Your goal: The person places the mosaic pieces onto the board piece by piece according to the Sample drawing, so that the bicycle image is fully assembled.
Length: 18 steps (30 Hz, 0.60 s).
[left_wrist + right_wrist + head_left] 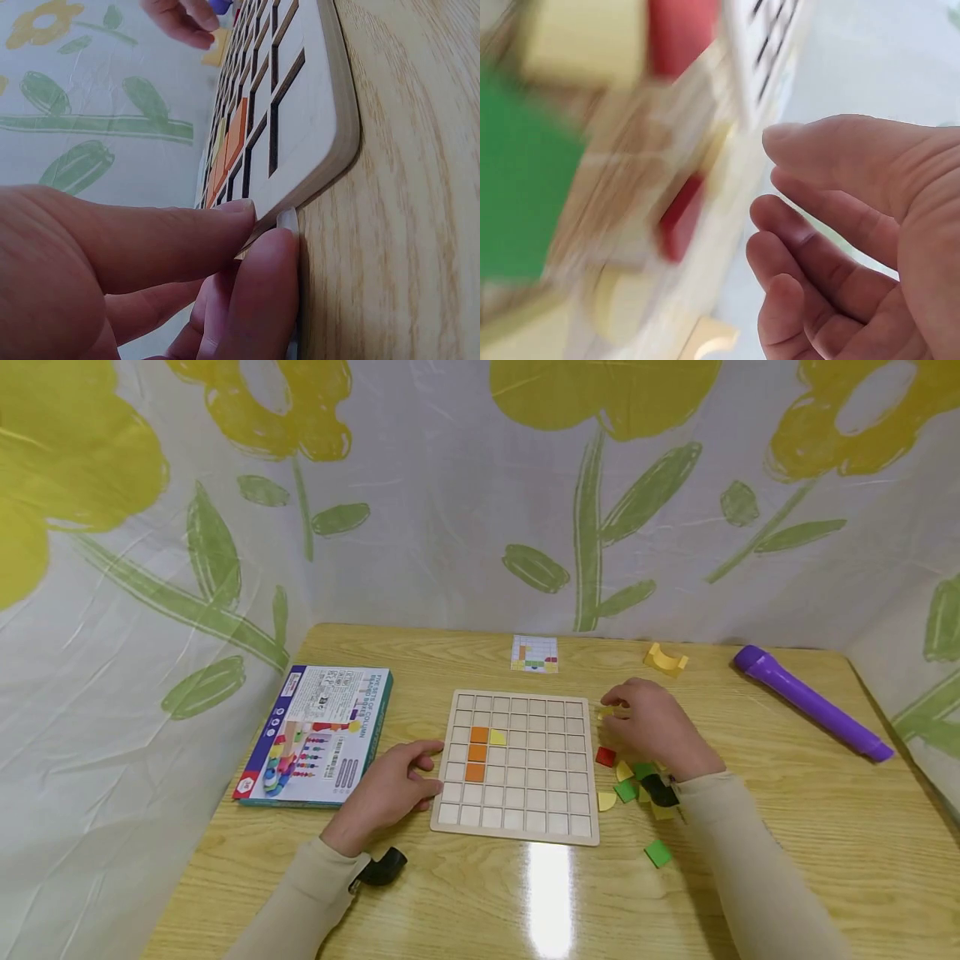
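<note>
A pale wooden grid board point(517, 839) lies mid-table, with orange squares point(476, 752) in one column and a yellow piece point(498, 737) beside the top one. My left hand point(388, 787) is at the board's left edge. In the left wrist view, its thumb point(217, 225) rests on the rim with a fingertip against the board's side. Right of the board, my right hand point(651, 722) hovers by a yellow piece point(615, 712). Its fingers point(780, 217) are loosely bent, with nothing visible between them. Nearby lie a red piece point(605, 757) and several green and yellow pieces point(625, 791).
A pattern card point(535, 654) lies behind the board. Left stands a boxed toy set point(322, 735). At the back right are a yellow arch block point(666, 660) and a purple stick-shaped object point(813, 702). One green square point(658, 853) lies apart, nearer the front edge.
</note>
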Available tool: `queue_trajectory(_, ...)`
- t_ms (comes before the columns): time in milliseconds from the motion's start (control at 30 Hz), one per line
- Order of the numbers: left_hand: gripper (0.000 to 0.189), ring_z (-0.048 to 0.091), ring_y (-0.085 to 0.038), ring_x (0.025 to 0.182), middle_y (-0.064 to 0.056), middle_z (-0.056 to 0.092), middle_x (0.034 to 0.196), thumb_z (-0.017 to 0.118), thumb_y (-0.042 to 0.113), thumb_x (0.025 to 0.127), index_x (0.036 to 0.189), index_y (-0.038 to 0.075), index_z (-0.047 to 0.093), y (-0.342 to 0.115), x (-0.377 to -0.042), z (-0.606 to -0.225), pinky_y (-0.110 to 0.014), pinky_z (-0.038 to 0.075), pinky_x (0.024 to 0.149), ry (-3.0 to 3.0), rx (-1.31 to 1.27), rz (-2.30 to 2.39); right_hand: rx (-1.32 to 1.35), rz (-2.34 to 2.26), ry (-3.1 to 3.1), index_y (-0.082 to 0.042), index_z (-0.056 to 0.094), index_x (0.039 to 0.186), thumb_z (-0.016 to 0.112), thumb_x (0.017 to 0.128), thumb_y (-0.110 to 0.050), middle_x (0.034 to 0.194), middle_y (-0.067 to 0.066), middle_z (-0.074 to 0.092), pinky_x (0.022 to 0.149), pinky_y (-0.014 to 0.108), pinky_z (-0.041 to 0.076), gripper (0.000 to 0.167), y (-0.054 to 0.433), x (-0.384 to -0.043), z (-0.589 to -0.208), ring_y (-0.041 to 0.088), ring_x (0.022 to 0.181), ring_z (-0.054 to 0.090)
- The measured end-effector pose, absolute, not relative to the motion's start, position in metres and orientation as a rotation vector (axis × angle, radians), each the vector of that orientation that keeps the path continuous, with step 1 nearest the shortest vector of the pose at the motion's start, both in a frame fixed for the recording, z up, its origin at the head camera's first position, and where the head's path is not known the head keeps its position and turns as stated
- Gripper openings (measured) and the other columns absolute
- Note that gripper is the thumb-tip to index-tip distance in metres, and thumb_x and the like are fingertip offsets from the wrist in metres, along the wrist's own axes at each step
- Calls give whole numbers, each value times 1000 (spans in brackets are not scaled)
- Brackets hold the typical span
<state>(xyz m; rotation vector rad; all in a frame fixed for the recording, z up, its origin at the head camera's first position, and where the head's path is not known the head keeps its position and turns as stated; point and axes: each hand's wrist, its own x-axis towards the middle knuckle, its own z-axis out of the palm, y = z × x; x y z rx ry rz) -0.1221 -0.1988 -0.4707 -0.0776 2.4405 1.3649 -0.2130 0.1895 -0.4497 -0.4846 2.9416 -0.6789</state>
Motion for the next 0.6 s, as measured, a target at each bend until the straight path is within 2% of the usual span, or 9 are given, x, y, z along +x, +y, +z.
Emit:
queue_trajectory(167, 58, 64, -18, 82, -14, 63, 124, 76, 3, 98, 153, 11, 61, -197, -122, -470, -32, 64, 69, 2431, -81, 1376, -485, -628, 2919, 0, 77, 123, 71, 98, -12, 120, 21, 73, 101, 59, 58, 28, 202, -219, -455, 39, 110, 69)
queue_trajectory(333, 58, 63, -19, 83, -13, 63, 125, 77, 5, 98, 153, 13, 61, -196, -121, -470, -31, 64, 69, 2432, -105, 1360, -509, -642, 2905, -1, 79, 117, 73, 96, -10, 116, 19, 74, 99, 56, 59, 23, 203, -223, -462, 34, 104, 68)
queue_trajectory(600, 58, 64, -19, 84, -11, 63, 124, 77, 6, 98, 153, 15, 61, -196, -120, -470, -31, 64, 69, 2438, -115, 1353, -547, -637, 2917, -3, 81, 114, 68, 95, -5, 111, 15, 74, 95, 52, 60, 23, 198, -226, -465, 29, 98, 67)
